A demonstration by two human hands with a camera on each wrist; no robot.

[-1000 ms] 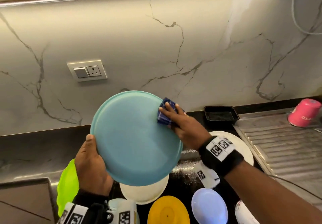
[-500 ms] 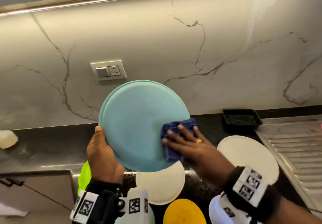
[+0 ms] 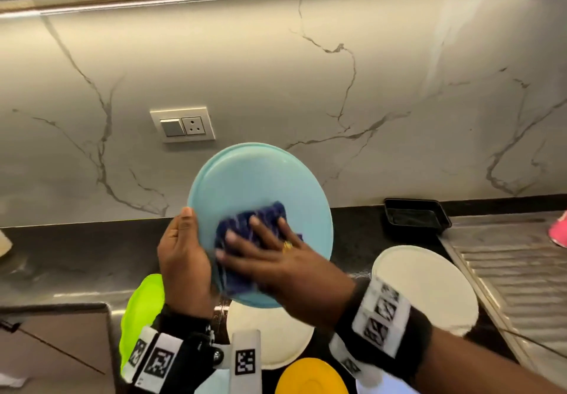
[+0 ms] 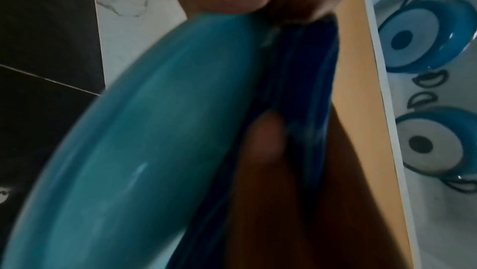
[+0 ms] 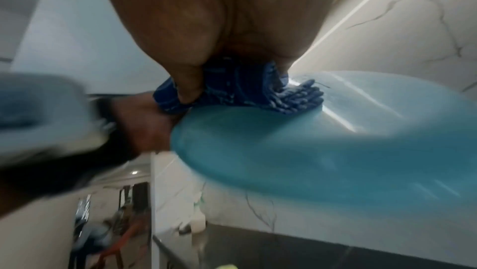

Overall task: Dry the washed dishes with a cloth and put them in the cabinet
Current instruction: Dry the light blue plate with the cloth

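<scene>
1. One dish in hand: teal plate (image 3: 260,191), held up tilted on edge above the counter (image 3: 76,252), face toward the camera, in front of the marble wall (image 3: 276,71).
2. Blue cloth (image 3: 248,228) lies flat on the plate's face, at about 7 o'clock from the plate's centre, close to the left rim.
3. Right hand (image 3: 276,258) covers the cloth with fingers spread and nearly straight, pressing it to the plate; fingertips (image 3: 254,220) point toward 10 o'clock. Right wrist view shows the cloth (image 5: 237,89) bunched under the palm against the plate (image 5: 322,151).
4. Left hand (image 3: 184,258) grips the rim at 8 o'clock, thumb on the front edge (other fingers hidden behind the plate, so I cannot tell how they lie). Left wrist view is blurred; plate edge (image 4: 154,130) fills it.
5. Key relation: the cloth sits just beside the left thumb, so the undried face lies up and right of the fingers, toward 1 o'clock. Judgement: next wipe should go that way.
6. Outward, below the plate on the counter: green plate (image 3: 141,310) at 7 o'clock, white plate (image 3: 270,335) at 6, yellow plate (image 3: 310,375) lower, a second white plate (image 3: 429,286) at 4 o'clock.
7. Black tray (image 3: 414,215) at 3 o'clock; drainboard (image 3: 506,271) beyond it. No cabinet in view.
</scene>
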